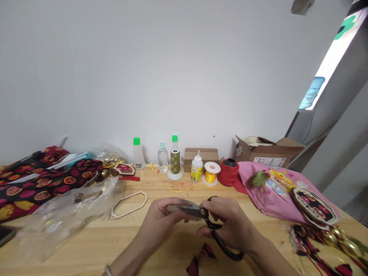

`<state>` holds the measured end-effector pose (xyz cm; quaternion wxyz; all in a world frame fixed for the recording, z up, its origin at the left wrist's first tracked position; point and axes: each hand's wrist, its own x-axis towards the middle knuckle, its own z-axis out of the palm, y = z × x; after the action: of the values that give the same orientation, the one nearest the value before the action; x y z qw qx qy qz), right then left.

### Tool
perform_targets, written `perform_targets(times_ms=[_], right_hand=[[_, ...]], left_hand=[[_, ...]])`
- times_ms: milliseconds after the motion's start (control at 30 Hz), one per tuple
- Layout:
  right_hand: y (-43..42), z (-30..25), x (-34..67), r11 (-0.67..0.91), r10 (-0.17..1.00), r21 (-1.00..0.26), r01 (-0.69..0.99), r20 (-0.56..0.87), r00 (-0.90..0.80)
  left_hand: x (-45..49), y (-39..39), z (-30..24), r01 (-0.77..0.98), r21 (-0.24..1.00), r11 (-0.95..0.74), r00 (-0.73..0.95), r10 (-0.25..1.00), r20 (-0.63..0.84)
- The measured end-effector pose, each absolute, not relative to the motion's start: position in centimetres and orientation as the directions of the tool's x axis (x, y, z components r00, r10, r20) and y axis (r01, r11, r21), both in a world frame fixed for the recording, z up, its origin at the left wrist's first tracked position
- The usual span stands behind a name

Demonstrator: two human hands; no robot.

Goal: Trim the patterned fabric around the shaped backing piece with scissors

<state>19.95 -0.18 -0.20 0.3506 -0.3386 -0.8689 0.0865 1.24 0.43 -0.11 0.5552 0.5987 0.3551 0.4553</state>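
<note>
My right hand grips a pair of black-handled scissors, with fingers through the handles and the blades pointing left. The blades reach to my left hand, whose fingers are pinched together near the blade tips. What the left fingers hold is small and mostly hidden; a dark reddish bit shows by the blades. Below the scissors, a dark red and black fabric bow lies on the wooden table. A pale wooden frame rests flat to the left of my left hand.
Along the wall stand a glue bottle, a green thread spool, a yellow cord spool, a red thread cone and clear bottles. Patterned fabric and a plastic bag lie left; a pink bag lies right.
</note>
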Motion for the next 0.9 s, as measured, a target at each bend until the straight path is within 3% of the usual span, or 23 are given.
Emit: perform_targets(times_ms=[167, 233, 300, 367, 467, 633, 900], right_hand=[[-0.1, 0.0, 20.5, 0.738, 0.66, -0.33, 0.589, 0.537, -0.525], [0.3, 0.2, 20.7, 0.687, 0.709, -0.389, 0.614, 0.545, -0.448], [0.6, 0.2, 20.9, 0.595, 0.79, -0.532, 0.603, 0.527, -0.314], [0.8, 0.1, 20.7, 0.489, 0.87, -0.711, 0.505, 0.444, -0.217], [0.6, -0.2, 19.8, 0.371, 0.919, -0.873, 0.316, 0.296, -0.259], [-0.2, -0.6, 17.8, 0.34, 0.912, -0.919, 0.2, 0.271, -0.309], [-0.1, -1.5, 17.2, 0.111, 0.953, -0.986, -0.124, 0.141, -0.268]], left_hand=[[1.2, 0.4, -0.1, -0.086, 0.991, -0.106, 0.34, 0.932, 0.129], [1.2, 0.5, -0.2, -0.044, 0.994, -0.102, 0.295, 0.949, 0.11], [1.1, 0.6, -0.2, -0.02, 0.996, -0.081, 0.237, 0.968, 0.084], [1.2, 0.6, -0.3, -0.017, 0.999, -0.044, 0.191, 0.98, 0.047], [1.3, 0.4, -0.4, 0.036, 0.998, -0.045, 0.147, 0.988, 0.039], [1.8, -0.1, -0.2, 0.16, 0.974, -0.158, 0.206, 0.971, 0.123], [2.0, -0.3, -0.1, 0.16, 0.972, -0.172, 0.157, 0.976, 0.147]])
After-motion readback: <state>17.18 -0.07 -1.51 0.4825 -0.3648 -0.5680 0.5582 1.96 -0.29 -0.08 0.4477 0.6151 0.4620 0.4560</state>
